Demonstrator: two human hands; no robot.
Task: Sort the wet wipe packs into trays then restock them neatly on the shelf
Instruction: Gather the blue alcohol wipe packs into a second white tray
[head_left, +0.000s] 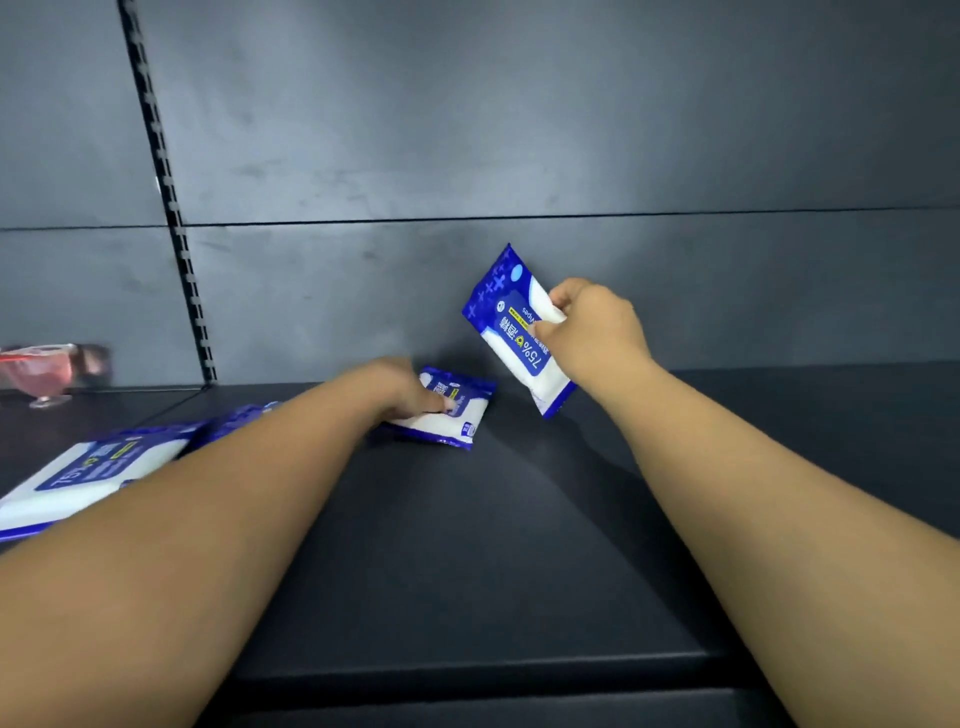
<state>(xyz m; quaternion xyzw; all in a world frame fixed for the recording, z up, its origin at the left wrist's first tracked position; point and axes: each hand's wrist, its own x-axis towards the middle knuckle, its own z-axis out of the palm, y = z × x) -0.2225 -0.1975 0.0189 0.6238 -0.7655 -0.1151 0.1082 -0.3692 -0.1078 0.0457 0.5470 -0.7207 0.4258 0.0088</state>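
Head view, looking down along both forearms onto a dark grey metal shelf backed by a dark panel wall with a slotted upright rail.

The right hand is raised above the shelf deck, fingers and thumb curled round the edge of a small blue-and-white plastic wet wipe pack. That pack hangs tilted, one corner up toward the back wall, its lower corner just above or perhaps touching the deck; I cannot tell which.

The left hand reaches to the back of the shelf and lies on a second small blue-and-white wipe pack that sits flat on the deck. The hand is blurred, and though its fingers look bent onto the pack, I cannot tell whether it grips or only presses.

At the left edge lies a larger blue-and-white wipe pack, flat, partly hidden behind the left forearm. Further back on the neighbouring bay stands a blurred pinkish glass-like object. No tray shows in this view.

Judging the risks: the raised pack is held by one edge only, so the slick film could slip and drop askew. Setting it down beside the flat pack could nudge that one out of line. The left forearm, passing close over the large pack, could drag it off the shelf front.
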